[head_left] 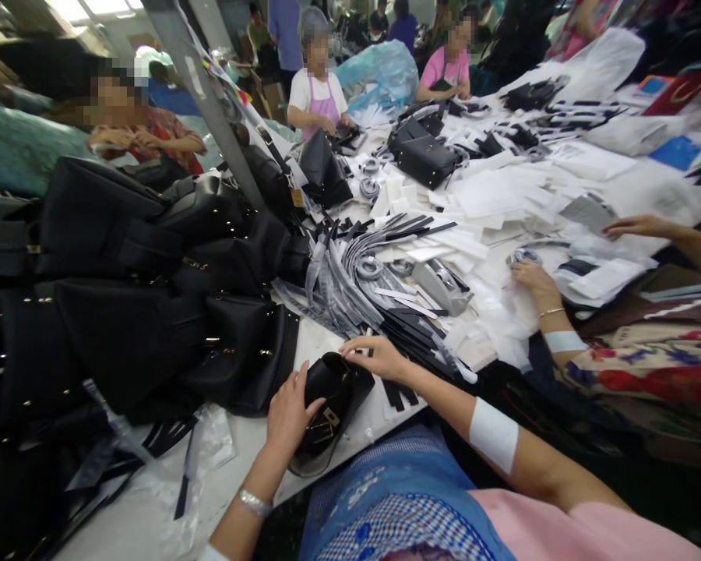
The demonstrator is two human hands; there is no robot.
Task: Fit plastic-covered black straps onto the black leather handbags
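Observation:
A small black leather handbag (344, 401) with gold-coloured hardware lies tilted at the table's near edge, its opening facing me. My left hand (287, 411) grips its left side, the thumb laid over the front near the gold clasp and the fingers along the outer wall. At the far rim of the bag, my right hand (377, 357) pinches the edge between thumb and fingertips. Just beyond the right hand lies a heap of grey, plastic-wrapped straps (339, 284) and black strips. The inside of the bag is dark and hard to make out.
Black handbags (128, 335) are piled on the left. A slanted metal post (210, 109) rises behind them. White paper pieces (491, 195) cover the table's middle. A co-worker's hands (534, 280) handle wrapped items at right; several people sit across the table.

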